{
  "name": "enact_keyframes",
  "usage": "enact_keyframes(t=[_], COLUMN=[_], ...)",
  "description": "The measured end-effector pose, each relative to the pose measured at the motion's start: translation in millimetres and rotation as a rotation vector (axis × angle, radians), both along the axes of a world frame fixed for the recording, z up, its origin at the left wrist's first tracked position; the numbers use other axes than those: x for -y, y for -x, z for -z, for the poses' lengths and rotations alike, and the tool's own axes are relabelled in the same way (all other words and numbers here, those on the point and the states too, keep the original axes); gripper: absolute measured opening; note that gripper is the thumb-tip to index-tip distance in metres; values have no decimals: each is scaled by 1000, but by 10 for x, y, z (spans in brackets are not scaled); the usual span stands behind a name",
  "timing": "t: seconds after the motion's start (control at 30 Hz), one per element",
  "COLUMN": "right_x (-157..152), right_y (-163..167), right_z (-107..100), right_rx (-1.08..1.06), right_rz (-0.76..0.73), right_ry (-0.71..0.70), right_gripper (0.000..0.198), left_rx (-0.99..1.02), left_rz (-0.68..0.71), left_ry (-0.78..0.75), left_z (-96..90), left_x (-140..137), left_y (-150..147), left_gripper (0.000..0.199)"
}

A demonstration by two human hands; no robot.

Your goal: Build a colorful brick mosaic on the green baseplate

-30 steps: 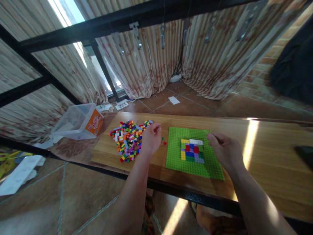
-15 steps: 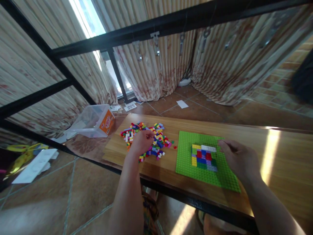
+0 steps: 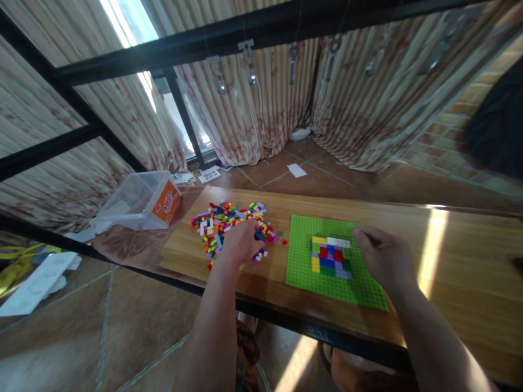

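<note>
My left hand (image 3: 242, 240) is over the right part of a pile of small coloured building bricks (image 3: 218, 226). Its thumb and forefinger are apart, with loose blue bricks showing near the gap. Beside the pile lies a green baseplate (image 3: 300, 261) with a flat block of joined bricks (image 3: 330, 258) on it, in yellow, white, red, blue, purple and dark green. My right hand (image 3: 384, 255) hovers at the plate's right side, close to the white brick (image 3: 339, 242). Its fingers are curled together in a pinch; whatever they may hold is hidden.
The wooden table (image 3: 469, 272) carries the pile and baseplate. A clear plastic box (image 3: 141, 201) with an orange label stands beyond the table's left end. A black metal rail (image 3: 278, 35) crosses in front of curtains (image 3: 261, 114). Two loose bricks (image 3: 285, 242) lie between pile and baseplate.
The view has shifted slightly, so most things appear further left. My left hand has moved lower and its thumb and forefinger have spread apart. My right hand remains curled beside the joined bricks.
</note>
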State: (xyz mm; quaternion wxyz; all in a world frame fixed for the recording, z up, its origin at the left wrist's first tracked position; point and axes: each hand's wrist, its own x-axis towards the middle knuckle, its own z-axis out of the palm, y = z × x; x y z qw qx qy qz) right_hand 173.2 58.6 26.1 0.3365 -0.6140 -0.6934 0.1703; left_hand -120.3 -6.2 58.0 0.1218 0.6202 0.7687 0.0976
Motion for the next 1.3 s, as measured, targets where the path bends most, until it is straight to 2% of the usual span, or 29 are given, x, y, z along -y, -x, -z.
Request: enact_keyframes(t=[0.17, 0.3, 0.4, 0.47, 0.67, 0.8, 1.0, 1.3], right_x=[4, 12, 24, 34, 51, 53, 50, 55], right_y=[-34, -37, -17, 1, 27, 21, 5, 33], right_z=[-9, -39, -73, -95, -130, -157, -179, -158], right_rx=[-32, -50, -58, -72, -99, -106, -107, -97], right_rz=[13, 20, 19, 21, 16, 15, 10, -37], right_ry=[-3, -9, 11, 27, 36, 33, 12, -2], right_gripper=[35, 36, 35, 34, 32, 32, 32, 31], left_rx=[130, 525, 822, 897, 812, 712, 704, 714], left_rz=[15, 95, 227, 287, 388, 476, 509, 482], left_ry=[-58, -82, -42, -20, 52, -33, -75, -112], left_z=[-15, -106, -134, -100, 105, 149, 169, 203], left_x=[12, 57, 48, 10, -100, -84, -48, -24], left_y=[84, 113, 5, -116, -495, -665, -751, -783], left_gripper=[33, 43, 36, 28, 23, 22, 26, 18])
